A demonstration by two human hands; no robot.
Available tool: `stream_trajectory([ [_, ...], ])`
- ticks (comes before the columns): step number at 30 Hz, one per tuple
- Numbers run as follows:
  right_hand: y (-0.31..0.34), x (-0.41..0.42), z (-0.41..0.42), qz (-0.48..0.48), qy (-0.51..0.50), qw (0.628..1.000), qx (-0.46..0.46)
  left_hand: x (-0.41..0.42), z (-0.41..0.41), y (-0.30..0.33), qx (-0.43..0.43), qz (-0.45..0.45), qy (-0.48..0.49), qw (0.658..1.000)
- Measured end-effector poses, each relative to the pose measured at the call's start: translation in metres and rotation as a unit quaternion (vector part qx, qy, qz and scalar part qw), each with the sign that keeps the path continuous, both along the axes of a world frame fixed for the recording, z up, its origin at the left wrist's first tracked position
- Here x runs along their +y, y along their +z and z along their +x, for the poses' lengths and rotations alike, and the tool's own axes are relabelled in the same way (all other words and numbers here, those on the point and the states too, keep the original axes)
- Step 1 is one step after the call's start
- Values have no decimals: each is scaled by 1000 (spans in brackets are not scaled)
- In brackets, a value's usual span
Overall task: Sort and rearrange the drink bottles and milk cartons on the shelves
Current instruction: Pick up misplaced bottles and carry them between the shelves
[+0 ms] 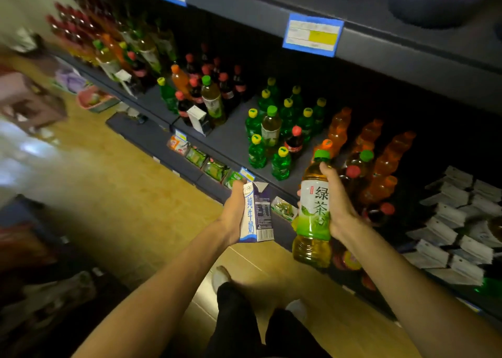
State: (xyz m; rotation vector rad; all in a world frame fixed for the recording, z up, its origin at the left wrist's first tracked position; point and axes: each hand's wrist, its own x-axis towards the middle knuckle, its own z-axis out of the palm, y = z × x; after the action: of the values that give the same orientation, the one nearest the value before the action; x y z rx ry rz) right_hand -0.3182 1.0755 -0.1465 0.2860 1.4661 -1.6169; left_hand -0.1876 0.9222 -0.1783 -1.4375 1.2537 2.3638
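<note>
1. The shelf (233, 140) ran from far left to near right, with mixed drink bottles standing on it: a cluster of green soda bottles (282, 118) at centre, orange soda bottles (380, 154) to their right, and white milk cartons (456, 221) lying stacked at the near right.
2. The green tea bottle (313, 211) was held upright just off the shelf edge by the right hand (339, 202), whose fingers wrapped its labelled middle. It looked full, so probably heavy, with smooth plastic that could slip; the ribbed waist under the label seemed the surest place to hold.
3. The milk carton (258, 216) was off the shelf, left of the tea bottle, gripped by the left hand (235, 211) with fingers curled round its side. Its top flap looked bent; the card would likely dent under a hard squeeze, so a grip across the flat faces suits it.
</note>
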Motion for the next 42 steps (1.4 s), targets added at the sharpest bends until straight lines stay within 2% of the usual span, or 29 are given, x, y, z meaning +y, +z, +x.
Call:
stream_trajectory([
  [7, 12, -102, 30, -3, 53, 999, 13, -90, 40, 18, 47, 7, 65, 997],
  [12, 10, -182, 54, 2, 75, 997, 29, -164, 70, 20, 45, -9, 114, 992],
  [18, 11, -276, 77, -18, 99, 994, 31, -239, 114, 20, 43, -6, 108, 993],
  [26, -2, -376, 98, -6, 179, 983, 35, -312, 152, 12, 48, 17, 190, 980],
  [33, -18, -467, 86, -11, 220, 975, 19, -384, 155, -2, 20, 34, 207, 978],
  [42, -19, -601, 49, -9, 252, 968, -5, -518, 119, 15, 11, 16, 243, 970],
])
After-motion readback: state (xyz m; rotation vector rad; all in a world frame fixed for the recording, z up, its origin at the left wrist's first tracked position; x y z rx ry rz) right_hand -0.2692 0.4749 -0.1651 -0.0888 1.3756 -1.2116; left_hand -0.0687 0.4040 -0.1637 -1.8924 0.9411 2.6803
